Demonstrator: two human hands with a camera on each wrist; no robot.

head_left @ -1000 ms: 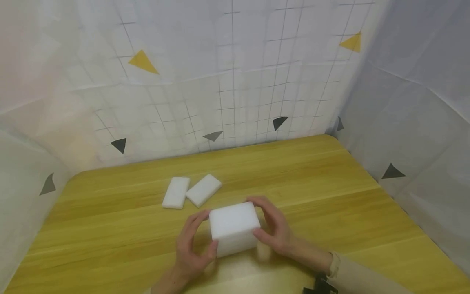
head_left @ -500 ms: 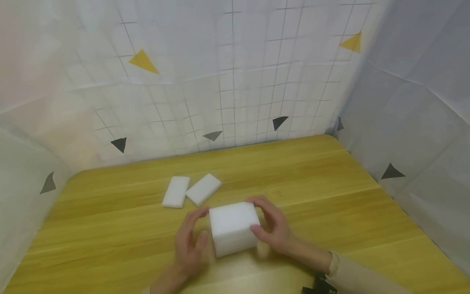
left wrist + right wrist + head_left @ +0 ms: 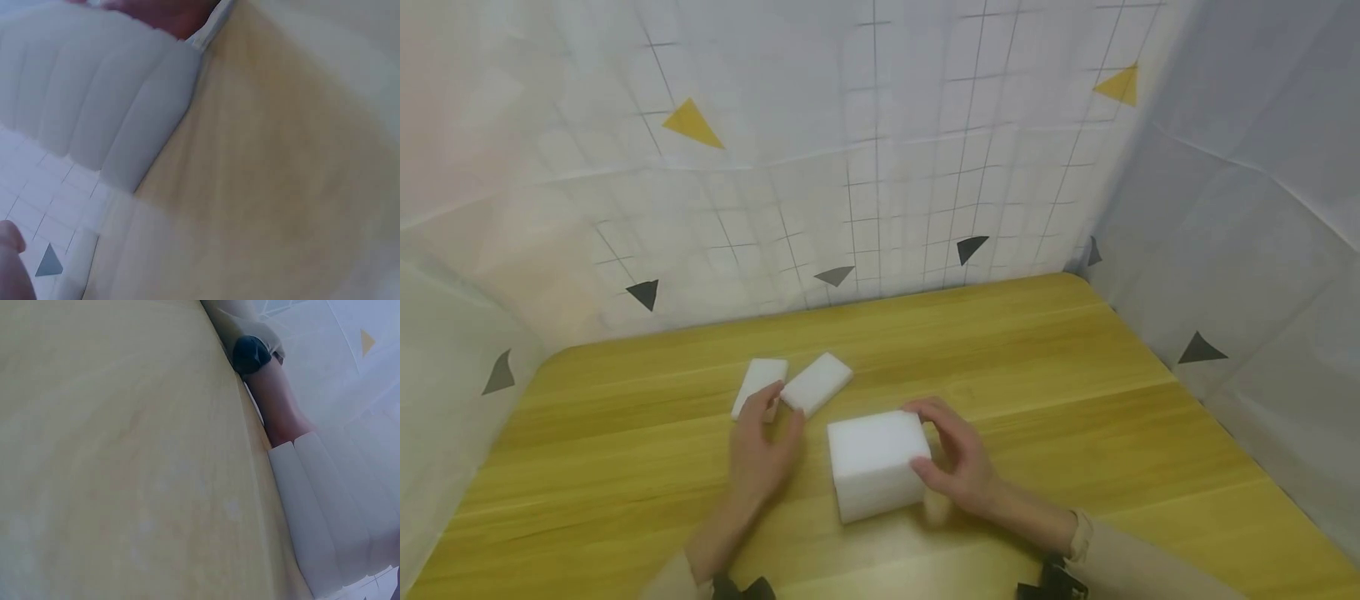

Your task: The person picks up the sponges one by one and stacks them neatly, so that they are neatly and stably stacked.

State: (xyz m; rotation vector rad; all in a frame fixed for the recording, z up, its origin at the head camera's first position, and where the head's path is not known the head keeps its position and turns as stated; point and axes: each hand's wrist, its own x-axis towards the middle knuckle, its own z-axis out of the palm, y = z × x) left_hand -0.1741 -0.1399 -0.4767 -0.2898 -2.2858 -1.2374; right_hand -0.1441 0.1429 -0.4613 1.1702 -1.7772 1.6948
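Right hand [image 3: 972, 472] grips stacked white rectangular foam-like slabs [image 3: 878, 457]; left hand [image 3: 758, 452] at loose flat white slab [image 3: 818, 383], cannot tell whether pinching.

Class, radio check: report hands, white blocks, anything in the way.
Right hand grips block stack. Left hand at two loose blocks, contact unclear. No obstruction visible.

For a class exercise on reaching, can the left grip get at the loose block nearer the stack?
Probably yes: the left grip is close beside that loose block, with nothing visible between them.
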